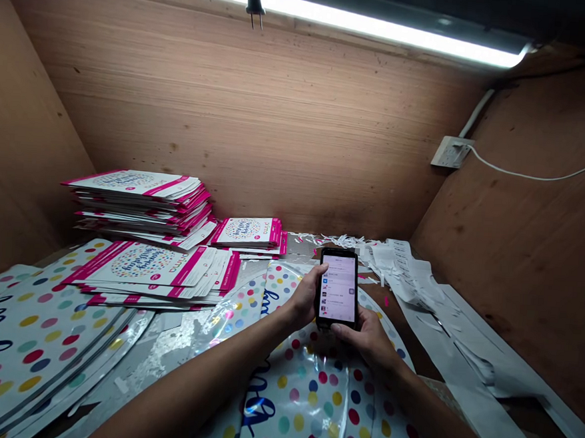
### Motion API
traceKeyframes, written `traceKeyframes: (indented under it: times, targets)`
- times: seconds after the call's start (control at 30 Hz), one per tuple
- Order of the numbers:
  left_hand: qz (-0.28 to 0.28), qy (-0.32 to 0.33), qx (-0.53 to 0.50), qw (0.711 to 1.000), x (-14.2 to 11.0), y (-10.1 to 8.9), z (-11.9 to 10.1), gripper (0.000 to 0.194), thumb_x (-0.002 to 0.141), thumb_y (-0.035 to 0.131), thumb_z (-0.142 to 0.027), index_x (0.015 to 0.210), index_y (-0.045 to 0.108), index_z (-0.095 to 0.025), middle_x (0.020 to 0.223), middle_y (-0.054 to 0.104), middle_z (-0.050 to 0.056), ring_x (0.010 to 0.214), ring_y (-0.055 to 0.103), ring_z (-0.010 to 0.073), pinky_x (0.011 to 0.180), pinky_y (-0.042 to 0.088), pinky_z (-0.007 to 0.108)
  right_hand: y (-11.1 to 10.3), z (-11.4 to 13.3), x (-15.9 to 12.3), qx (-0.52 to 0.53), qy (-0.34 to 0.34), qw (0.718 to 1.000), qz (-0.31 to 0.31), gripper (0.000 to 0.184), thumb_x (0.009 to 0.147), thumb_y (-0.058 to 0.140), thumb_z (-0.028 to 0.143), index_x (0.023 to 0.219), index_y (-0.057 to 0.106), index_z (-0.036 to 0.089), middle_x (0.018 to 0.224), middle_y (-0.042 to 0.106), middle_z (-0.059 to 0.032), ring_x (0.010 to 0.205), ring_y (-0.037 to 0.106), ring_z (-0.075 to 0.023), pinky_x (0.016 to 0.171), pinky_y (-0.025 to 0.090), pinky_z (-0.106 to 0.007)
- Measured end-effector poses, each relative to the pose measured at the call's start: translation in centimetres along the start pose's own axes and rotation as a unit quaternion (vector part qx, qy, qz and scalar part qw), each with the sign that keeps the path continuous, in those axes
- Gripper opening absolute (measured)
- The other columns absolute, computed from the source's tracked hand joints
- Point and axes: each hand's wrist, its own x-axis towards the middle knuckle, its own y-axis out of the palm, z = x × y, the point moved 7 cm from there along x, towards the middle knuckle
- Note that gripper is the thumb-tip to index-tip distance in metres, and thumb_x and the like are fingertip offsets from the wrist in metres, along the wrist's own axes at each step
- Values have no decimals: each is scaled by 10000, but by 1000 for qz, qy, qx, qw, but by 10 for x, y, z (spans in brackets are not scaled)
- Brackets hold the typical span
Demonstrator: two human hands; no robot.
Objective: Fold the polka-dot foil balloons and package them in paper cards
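A black smartphone [338, 287] with a lit screen showing a list is held upright between both hands over the middle of the table. My left hand [305, 300] grips its left edge, thumb resting at the upper left of the screen. My right hand [367, 336] cups the phone's bottom and right side, fingers curled round it. Beneath the hands lie flat foil balloons [305, 393] printed with coloured polka dots and dark lettering.
Stacks of pink-and-white printed cards [138, 201] [153, 273] [249, 232] stand at the left and back. More polka-dot balloons [18, 340] lie at the left. White paper strips [418, 281] run along the right. Wooden walls enclose the space; a wall socket [450, 152] and a tube light [336, 18] sit above.
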Motion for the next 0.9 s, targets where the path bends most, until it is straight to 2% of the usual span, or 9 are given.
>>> traceKeyframes:
  times: [0.2, 0.37, 0.63, 0.9]
  targets:
    - [4, 3, -7, 1000, 1, 0, 1, 357, 937, 524, -407, 1046, 681, -105, 892, 729, 114, 760, 676, 228, 756, 540, 342, 0, 3, 0, -5, 6, 1000, -5, 489, 737, 827, 409, 1143, 699, 169, 1040, 766, -104, 977, 713, -322, 858, 570, -438]
    - [10, 3, -1, 1000, 1, 2, 0, 392, 963, 473, -419, 1080, 678, -106, 929, 736, 129, 811, 692, 253, 770, 547, 362, 1, 3, -1, 5, 9, 1000, -1, 502, 740, 831, 402, 1163, 689, 170, 1048, 764, -106, 984, 713, -317, 860, 571, -432]
    - [6, -2, -6, 1000, 0, 3, 0, 399, 952, 499, -425, 1084, 679, -94, 959, 740, 141, 828, 698, 254, 813, 547, 368, 0, 2, 0, -6, 6, 1000, -5, 490, 748, 822, 392, 1163, 684, 170, 1072, 763, -110, 1007, 710, -328, 889, 568, -457]
    - [-7, -14, 1, 1000, -1, 2, 2, 330, 950, 497, -349, 1022, 692, -92, 905, 741, 136, 787, 694, 245, 749, 551, 353, 1, 2, 0, -1, 8, 1000, -6, 474, 745, 824, 393, 1145, 692, 176, 1044, 766, -102, 975, 713, -326, 859, 568, -447]
